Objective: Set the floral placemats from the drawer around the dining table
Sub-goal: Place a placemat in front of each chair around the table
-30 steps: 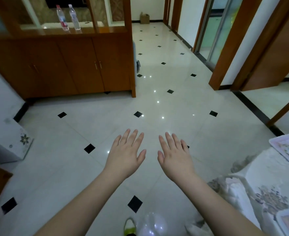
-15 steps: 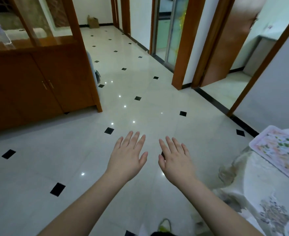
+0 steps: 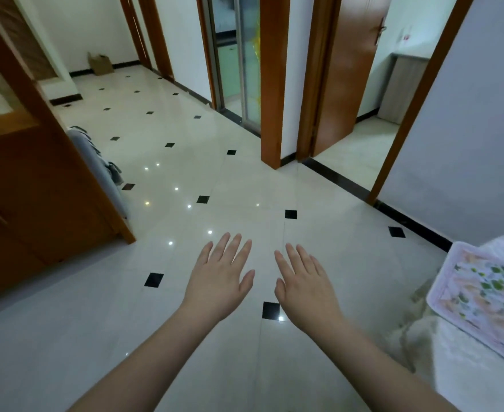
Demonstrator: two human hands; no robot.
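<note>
My left hand point(image 3: 219, 281) and my right hand point(image 3: 304, 285) are stretched out side by side over the tiled floor, palms down, fingers straight, holding nothing. At the right edge a floral placemat point(image 3: 479, 295) with a pink border lies flat on the dining table point(image 3: 464, 379), which is covered by a pale patterned cloth. Both hands are well to the left of the table and touch nothing. No drawer is in view.
A wooden cabinet point(image 3: 36, 197) stands at the left with a grey cloth-covered thing point(image 3: 96, 162) behind its corner. Doorways with wooden frames point(image 3: 271, 84) and an open brown door point(image 3: 342, 75) lie ahead. A cardboard box point(image 3: 99, 63) sits at the hallway's far end.
The view has swung to the right: the cabinet slid to the left edge, the doorways came to the middle. More of the placemat shows. Both hands stay open and together.
</note>
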